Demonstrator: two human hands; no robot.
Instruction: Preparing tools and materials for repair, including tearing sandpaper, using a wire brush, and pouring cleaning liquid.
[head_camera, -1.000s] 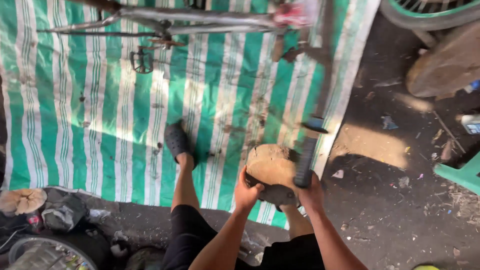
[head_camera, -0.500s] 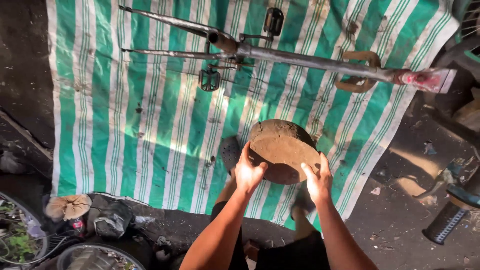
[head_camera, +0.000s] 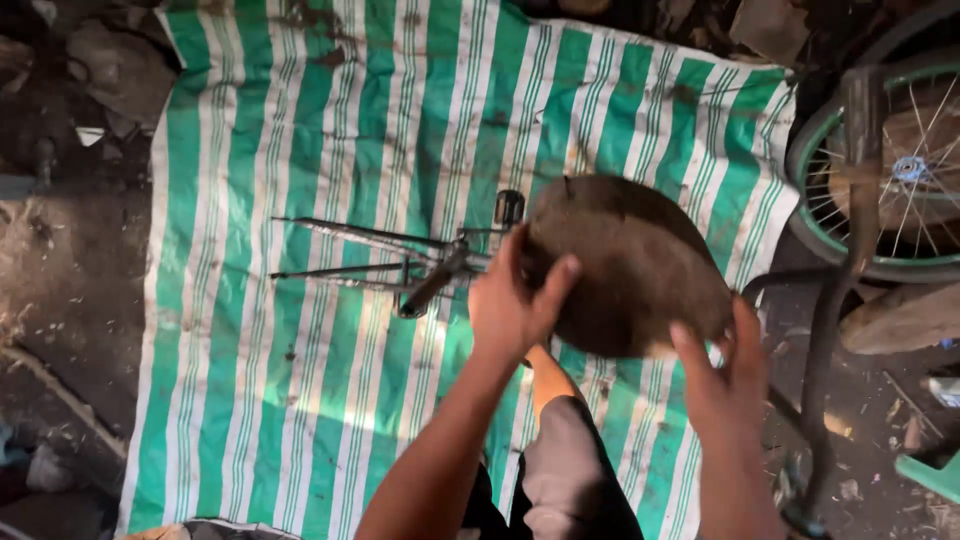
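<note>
I hold a round, flat, dark brown wooden slab (head_camera: 630, 265) up in front of me, above a green and white striped tarp (head_camera: 330, 150). My left hand (head_camera: 515, 300) grips its left edge with the thumb over the top face. My right hand (head_camera: 725, 375) supports its lower right edge from beneath. A thin metal bicycle frame (head_camera: 390, 260) lies on the tarp just left of the slab and is partly hidden behind it. My knee (head_camera: 560, 450) shows below the hands.
A bicycle wheel with a green rim (head_camera: 890, 170) stands at the right edge, next to a dark frame tube (head_camera: 830, 330). Bare dirt ground with scraps surrounds the tarp on the left (head_camera: 70, 300) and lower right.
The slab has been lifted from low near my feet to higher in front of me. The view has swung, so the bicycle frame now lies left of the slab and a wheel shows at right.
</note>
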